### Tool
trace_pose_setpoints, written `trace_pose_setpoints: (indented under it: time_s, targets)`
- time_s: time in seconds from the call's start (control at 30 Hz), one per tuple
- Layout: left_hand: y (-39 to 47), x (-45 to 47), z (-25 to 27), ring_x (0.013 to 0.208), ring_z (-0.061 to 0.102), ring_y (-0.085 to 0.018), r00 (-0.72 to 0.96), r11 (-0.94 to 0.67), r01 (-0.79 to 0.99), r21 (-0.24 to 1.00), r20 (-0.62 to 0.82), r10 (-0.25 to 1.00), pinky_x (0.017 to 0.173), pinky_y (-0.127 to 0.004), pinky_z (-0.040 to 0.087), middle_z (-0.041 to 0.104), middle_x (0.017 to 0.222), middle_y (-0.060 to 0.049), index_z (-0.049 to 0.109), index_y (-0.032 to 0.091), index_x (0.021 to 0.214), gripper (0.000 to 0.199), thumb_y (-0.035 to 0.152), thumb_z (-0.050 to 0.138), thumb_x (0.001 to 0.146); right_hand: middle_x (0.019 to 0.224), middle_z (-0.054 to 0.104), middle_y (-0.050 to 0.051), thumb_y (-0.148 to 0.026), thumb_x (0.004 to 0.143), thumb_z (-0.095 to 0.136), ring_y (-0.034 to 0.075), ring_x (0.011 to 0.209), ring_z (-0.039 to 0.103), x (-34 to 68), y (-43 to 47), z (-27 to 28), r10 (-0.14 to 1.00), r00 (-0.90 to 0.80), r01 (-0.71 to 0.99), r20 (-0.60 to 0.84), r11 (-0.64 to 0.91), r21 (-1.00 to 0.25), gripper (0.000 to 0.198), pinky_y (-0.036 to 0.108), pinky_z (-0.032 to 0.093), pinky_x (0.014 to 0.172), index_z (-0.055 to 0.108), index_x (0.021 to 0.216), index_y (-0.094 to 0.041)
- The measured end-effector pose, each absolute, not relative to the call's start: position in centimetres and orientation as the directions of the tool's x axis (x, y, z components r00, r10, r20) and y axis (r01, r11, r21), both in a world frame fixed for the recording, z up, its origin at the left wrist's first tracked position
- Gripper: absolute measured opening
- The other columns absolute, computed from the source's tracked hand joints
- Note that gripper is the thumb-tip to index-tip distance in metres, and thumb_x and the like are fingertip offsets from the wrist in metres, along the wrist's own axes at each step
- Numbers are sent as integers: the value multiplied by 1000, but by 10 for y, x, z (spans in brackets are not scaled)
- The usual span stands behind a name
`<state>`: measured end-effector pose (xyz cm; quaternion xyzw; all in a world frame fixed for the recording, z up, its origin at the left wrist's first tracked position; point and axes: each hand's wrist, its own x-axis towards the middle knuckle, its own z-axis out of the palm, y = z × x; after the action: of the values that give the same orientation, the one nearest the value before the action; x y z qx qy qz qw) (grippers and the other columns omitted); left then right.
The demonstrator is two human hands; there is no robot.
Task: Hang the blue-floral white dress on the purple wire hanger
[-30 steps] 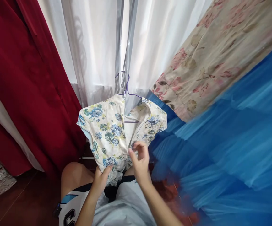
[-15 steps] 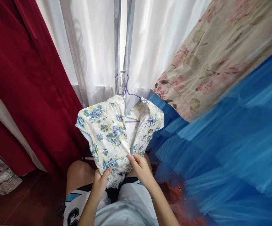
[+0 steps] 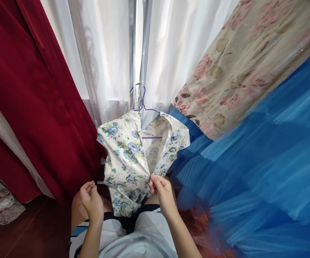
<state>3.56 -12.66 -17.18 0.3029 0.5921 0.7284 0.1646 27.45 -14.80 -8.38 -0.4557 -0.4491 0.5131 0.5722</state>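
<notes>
Small white cotton dress w/ blue flower print (image 3: 129,157) hung on thin purple wire hanger (image 3: 144,105). Your right hand (image 3: 163,193) pinched its open front edge; left hand (image 3: 92,200) was loose, empty, just left of dress. Prob. light, floppy; grip hems.

A home room: white curtains (image 3: 103,53), red drape (image 3: 23,89), garments hanging around.

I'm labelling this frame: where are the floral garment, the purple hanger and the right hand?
floral garment (image 3: 125,157), head view, on its left front panel.
purple hanger (image 3: 143,102), head view, on the hook's neck.
right hand (image 3: 162,191), head view, on the back of the hand.
</notes>
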Motion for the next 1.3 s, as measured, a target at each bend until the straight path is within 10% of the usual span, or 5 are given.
trace_pose_setpoints:
  time_s: [0.23,0.43,0.8,1.07,1.3]
  targets:
    - [-147,123,-135,102,59,-20,-17,-460,316,830,489,872,90,-33,46,63,106,-7,57,21,110,22,19,57,88,47,49,-3,-51,87,59,9,43,37,256,-151,-76,994,-106,-132,9,-5,-991,42,24,25,47,60,63,-17]
    - [-138,144,-134,73,56,-16,-18,-489,325,810,522,853,70,-27,45,57,77,-2,52,19,80,12,22,51,93,38,48,-4,-49,88,57,7,35,33,255,-151,-69,979,-198,-77,-39,-55,-995,42,23,22,43,64,64,-16]
    - [-150,151,-78,77,66,-24,390,-438,799,412,199,899,65,-31,42,68,100,-12,65,20,99,36,0,48,75,42,54,-2,-42,83,62,5,33,35,259,-39,63,967,-43,-152,251,242,-958,33,21,20,36,64,64,-15]
    - [-135,146,-64,74,65,-23,487,-493,668,557,173,856,63,-29,44,68,80,-7,66,20,83,14,10,56,80,44,54,-3,-50,87,59,7,36,37,254,-31,72,918,-29,-135,396,389,-911,38,21,26,38,64,70,-16]
    - [-80,112,39,102,63,-19,109,-702,432,567,739,664,81,-28,50,60,127,-8,59,23,126,31,24,48,97,44,52,-4,-53,92,55,9,38,40,264,-53,62,870,-35,-62,491,489,-870,41,23,29,42,64,73,-18]
